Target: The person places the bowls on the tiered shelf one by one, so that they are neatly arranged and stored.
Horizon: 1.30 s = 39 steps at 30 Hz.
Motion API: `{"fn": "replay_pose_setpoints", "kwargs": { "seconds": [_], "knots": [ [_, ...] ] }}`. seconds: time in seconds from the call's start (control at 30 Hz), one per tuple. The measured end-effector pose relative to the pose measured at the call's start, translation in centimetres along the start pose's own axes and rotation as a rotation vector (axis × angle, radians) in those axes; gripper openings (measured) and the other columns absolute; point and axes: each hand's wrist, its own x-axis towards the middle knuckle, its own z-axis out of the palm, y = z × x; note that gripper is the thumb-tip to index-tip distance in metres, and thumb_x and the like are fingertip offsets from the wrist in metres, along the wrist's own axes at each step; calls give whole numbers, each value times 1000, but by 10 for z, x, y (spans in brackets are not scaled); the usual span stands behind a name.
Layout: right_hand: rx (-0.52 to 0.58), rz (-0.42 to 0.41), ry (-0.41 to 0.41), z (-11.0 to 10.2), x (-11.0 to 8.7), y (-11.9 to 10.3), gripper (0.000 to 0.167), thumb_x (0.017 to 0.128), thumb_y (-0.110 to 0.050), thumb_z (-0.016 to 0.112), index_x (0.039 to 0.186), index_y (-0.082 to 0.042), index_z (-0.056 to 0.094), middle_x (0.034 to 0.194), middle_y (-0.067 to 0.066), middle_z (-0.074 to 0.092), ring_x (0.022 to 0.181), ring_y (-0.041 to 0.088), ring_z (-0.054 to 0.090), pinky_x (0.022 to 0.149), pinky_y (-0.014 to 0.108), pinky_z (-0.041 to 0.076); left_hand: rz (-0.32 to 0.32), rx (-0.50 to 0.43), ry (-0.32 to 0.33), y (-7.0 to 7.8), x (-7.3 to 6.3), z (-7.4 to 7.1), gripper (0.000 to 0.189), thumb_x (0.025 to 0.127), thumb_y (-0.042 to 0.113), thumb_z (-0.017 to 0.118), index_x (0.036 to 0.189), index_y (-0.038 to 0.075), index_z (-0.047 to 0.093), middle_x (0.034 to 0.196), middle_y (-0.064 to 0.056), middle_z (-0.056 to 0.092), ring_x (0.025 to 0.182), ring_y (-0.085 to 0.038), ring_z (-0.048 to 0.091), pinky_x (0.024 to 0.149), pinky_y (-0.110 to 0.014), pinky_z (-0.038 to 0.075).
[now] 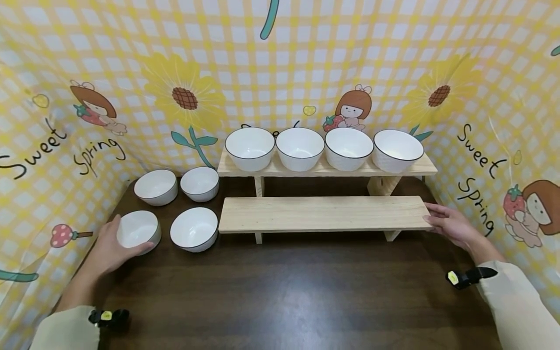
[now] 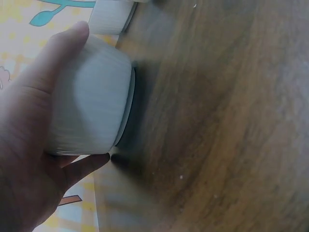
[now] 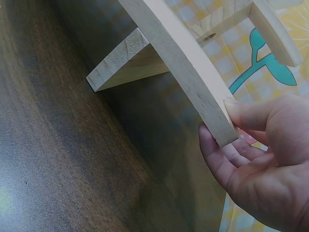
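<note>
At the left of the table, my left hand (image 1: 109, 245) grips a white bowl (image 1: 139, 228) by its side, thumb on the near wall. In the left wrist view the bowl (image 2: 94, 99) shows its ribbed outside, with thumb and fingers curved round it. Across the table my right hand (image 1: 452, 224) holds the right end of the lower board of a two-step wooden shelf (image 1: 323, 214). The right wrist view has the thumb above the board (image 3: 193, 67) and fingertips beneath it. Several white bowls with dark rims, one of them this bowl (image 1: 250, 146), stand in a row on the upper step.
Beside the held bowl are three more white bowls: a near one (image 1: 194, 228), a far-left one (image 1: 156, 186) and a smaller-looking one (image 1: 200, 183) by the shelf. Yellow checked cloth (image 1: 280, 63) surrounds the dark wooden table (image 1: 280, 291) at the back and sides.
</note>
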Motion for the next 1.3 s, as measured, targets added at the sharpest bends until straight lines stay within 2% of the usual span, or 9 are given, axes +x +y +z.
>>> {"fn": "replay_pose_setpoints", "kwargs": {
  "seconds": [0.27,0.47,0.67,0.97,1.07,1.17,1.23,1.3],
  "knots": [
    [-1,1,6,1,0,-2,65,108,-9,46,155,16,8,152,46,19,94,-8,58,81,23,54,16,35,-10,0,2,-3,124,81,48,83,154,-18,7,148,-50,14,127,-63,24,91,-75,32],
    [-5,-3,6,2,0,-3,65,109,-9,45,155,17,8,151,46,20,94,-8,58,81,23,54,23,57,10,1,3,-5,119,81,49,82,151,-21,14,143,-51,21,125,-62,27,91,-74,34],
    [-17,-4,-3,2,0,-3,65,109,-10,45,155,17,8,151,46,21,94,-8,58,81,23,54,10,67,-6,0,1,-8,120,83,50,80,152,-20,11,142,-52,21,123,-63,29,91,-74,33],
    [-24,1,2,1,0,-2,65,109,-11,46,155,17,9,150,44,24,94,-7,59,81,24,55,98,9,63,6,-3,-22,115,80,37,85,151,-21,16,137,-52,27,115,-61,35,85,-72,36],
    [-31,0,7,0,0,-2,65,109,-11,47,155,17,10,144,39,35,94,-6,60,80,24,55,114,6,72,12,-4,-29,114,79,35,86,151,-20,17,136,-51,30,112,-61,37,84,-71,36],
    [-42,-2,11,0,0,-3,65,108,-10,47,154,17,11,133,25,47,93,-5,61,80,24,55,133,17,81,18,-5,-36,110,78,35,87,149,-19,23,133,-47,34,109,-58,39,80,-67,37],
    [-44,-3,15,0,0,-3,65,108,-10,48,154,18,12,129,18,50,93,-4,61,79,24,55,147,17,87,22,-5,-39,107,76,34,89,147,-18,29,131,-44,36,107,-56,41,78,-62,38],
    [-46,-4,15,0,0,-3,65,108,-10,48,154,18,12,130,20,50,93,-4,61,79,24,55,148,20,76,25,-4,-43,107,76,34,89,147,-18,28,132,-44,35,107,-56,40,78,-63,37]
  ]
}}
